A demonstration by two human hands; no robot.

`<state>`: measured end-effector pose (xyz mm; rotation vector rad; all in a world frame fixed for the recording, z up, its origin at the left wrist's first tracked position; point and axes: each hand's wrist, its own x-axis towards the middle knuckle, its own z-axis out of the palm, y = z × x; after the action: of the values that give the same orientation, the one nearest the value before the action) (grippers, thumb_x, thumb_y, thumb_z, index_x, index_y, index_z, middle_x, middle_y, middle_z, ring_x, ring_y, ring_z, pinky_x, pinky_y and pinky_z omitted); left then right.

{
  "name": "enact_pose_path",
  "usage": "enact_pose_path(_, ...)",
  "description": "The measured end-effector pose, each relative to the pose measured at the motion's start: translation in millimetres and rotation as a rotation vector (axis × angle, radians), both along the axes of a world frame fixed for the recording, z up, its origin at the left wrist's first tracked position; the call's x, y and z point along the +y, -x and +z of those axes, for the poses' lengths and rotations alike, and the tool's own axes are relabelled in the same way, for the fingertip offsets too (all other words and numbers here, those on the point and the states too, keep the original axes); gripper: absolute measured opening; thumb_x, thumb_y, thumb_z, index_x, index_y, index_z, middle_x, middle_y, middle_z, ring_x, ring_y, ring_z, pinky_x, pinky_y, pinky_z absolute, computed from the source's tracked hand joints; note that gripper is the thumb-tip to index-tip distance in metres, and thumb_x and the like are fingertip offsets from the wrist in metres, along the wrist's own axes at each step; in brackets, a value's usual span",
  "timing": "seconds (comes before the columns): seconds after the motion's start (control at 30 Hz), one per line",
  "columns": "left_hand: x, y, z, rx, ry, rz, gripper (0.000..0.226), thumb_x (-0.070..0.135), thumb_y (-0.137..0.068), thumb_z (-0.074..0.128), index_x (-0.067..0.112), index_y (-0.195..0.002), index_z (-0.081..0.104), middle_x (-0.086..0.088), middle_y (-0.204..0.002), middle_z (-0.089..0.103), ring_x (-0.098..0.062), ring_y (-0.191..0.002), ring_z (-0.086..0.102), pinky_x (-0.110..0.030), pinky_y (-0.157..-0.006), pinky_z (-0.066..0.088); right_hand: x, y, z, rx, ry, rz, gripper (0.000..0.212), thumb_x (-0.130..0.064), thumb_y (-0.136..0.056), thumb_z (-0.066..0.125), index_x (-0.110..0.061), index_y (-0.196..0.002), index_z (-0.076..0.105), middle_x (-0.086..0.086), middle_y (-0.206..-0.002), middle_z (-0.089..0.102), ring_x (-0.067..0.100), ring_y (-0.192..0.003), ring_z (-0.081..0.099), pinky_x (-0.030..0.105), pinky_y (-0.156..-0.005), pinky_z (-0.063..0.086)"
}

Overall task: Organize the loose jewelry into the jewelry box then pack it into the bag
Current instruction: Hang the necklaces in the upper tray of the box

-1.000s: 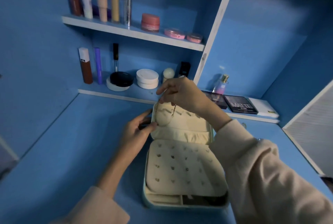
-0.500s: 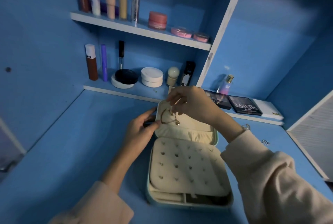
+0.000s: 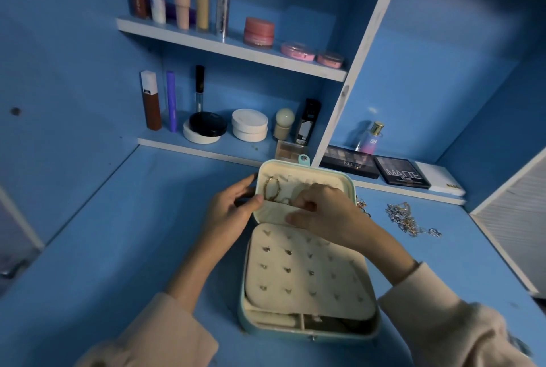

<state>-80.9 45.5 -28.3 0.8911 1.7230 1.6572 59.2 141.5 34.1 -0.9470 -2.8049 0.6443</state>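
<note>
Our left hand steadies raised lid of jewelry box, thumb on pocket edge, fingers behind. Gold chain hangs inside lid. Our right hand, fingers curled, tucks it into pocket; grip hidden, cannot tell. Loose jewelry waits on desk, right. Risk: chain snagging, tangling. Bag unseen.

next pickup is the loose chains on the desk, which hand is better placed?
Right. The loose chains lie on the desk right of the jewelry box, on the right hand's side. The left hand steadies the raised lid's left edge and would have to cross the box.
</note>
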Motion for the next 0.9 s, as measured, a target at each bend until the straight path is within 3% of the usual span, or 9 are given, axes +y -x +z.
enact_pose_path(0.1,-0.4,0.0,1.2,-0.002,-0.003,0.001,0.043,0.011,-0.09,0.061,0.023,-0.13,0.055,0.025,-0.095,0.062,0.013,-0.088,0.057,-0.006,-0.071,0.042,-2.6,0.5,0.0,0.05,-0.01,0.003,0.01,-0.025,-0.083,0.066,-0.02,-0.077,0.059,-0.009,-0.069,0.05,0.012,-0.071,0.045,0.014,-0.057,0.032)
enact_pose_path(0.23,-0.6,-1.1,2.1,-0.001,-0.011,0.001,0.041,0.009,-0.09,0.06,0.023,-0.128,0.056,0.024,-0.094,0.061,0.016,-0.082,0.057,0.001,-0.065,0.04,-3.8,0.0,-3.5,0.054,0.026,-0.005,0.024,-0.03,-0.084,0.065,-0.028,-0.107,0.057,-0.013,-0.067,0.044,0.002,-0.065,0.042,0.017,-0.059,0.033)
enact_pose_path(0.3,-0.8,-1.4,2.5,0.0,-0.012,0.003,0.042,0.009,-0.089,0.061,0.021,-0.129,0.056,0.024,-0.094,0.06,0.016,-0.082,0.057,0.001,-0.065,0.041,-4.3,0.3,-0.6,0.037,0.04,0.023,0.007,-0.03,-0.085,0.063,-0.033,-0.091,0.061,-0.013,-0.071,0.05,0.006,-0.071,0.047,0.017,-0.062,0.035)
enact_pose_path(0.37,-0.9,-0.9,1.9,0.0,-0.011,0.006,0.043,0.009,-0.089,0.061,0.02,-0.13,0.055,0.024,-0.095,0.06,0.014,-0.084,0.056,0.001,-0.066,0.041,-4.1,-1.1,0.7,0.03,0.057,0.063,0.015,-0.028,-0.085,0.063,-0.037,-0.075,0.055,-0.015,-0.072,0.052,0.007,-0.073,0.049,0.011,-0.061,0.034)
enact_pose_path(0.43,-0.8,-0.7,1.7,0.003,-0.006,0.006,0.043,0.01,-0.089,0.062,0.021,-0.13,0.055,0.022,-0.096,0.061,0.013,-0.087,0.056,0.001,-0.067,0.041,-3.1,-1.8,0.4,0.059,0.083,0.053,0.009,-0.026,-0.085,0.063,-0.032,-0.085,0.058,-0.014,-0.069,0.049,0.005,-0.069,0.047,0.012,-0.061,0.034)
enact_pose_path(0.53,0.0,0.5,0.4,0.008,0.001,0.005,0.045,0.012,-0.089,0.062,0.02,-0.133,0.053,0.013,-0.106,0.063,0.01,-0.093,0.056,-0.002,-0.07,0.043,-1.4,-1.9,-3.6,0.089,0.123,-0.001,0.022,-0.024,-0.085,0.063,-0.025,-0.105,0.056,-0.011,-0.07,0.046,0.003,-0.067,0.044,0.019,-0.062,0.035)
enact_pose_path(0.67,-0.1,0.9,0.0,0.025,0.006,0.0,0.045,0.012,-0.089,0.062,0.02,-0.132,0.053,0.012,-0.108,0.063,0.007,-0.098,0.055,0.0,-0.069,0.042,-2.6,-0.6,-1.3,0.028,0.112,0.027,0.01,-0.027,-0.086,0.062,-0.018,-0.084,0.063,-0.002,-0.08,0.059,0.015,-0.076,0.052,0.022,-0.065,0.037)
enact_pose_path(0.8,-0.6,0.4,1.2,0.019,0.002,-0.004,0.045,0.012,-0.089,0.062,0.02,-0.133,0.053,0.01,-0.111,0.065,0.01,-0.094,0.055,0.0,-0.069,0.043,-1.6,-2.5,-0.3,0.063,0.192,0.015,0.008,-0.023,-0.085,0.063,-0.02,-0.093,0.062,-0.007,-0.076,0.053,0.007,-0.071,0.049,0.019,-0.064,0.037)
enact_pose_path(0.9,-1.2,-0.8,3.0,0.006,-0.003,0.001,0.042,0.011,-0.089,0.062,0.022,-0.13,0.055,0.021,-0.097,0.063,0.015,-0.085,0.057,0.002,-0.065,0.04,-1.0,-1.9,-3.0,0.074,0.201,0.0,0.01,-0.024,-0.086,0.062,-0.024,-0.095,0.061,-0.011,-0.078,0.053,0.001,-0.071,0.047,0.016,-0.065,0.037)
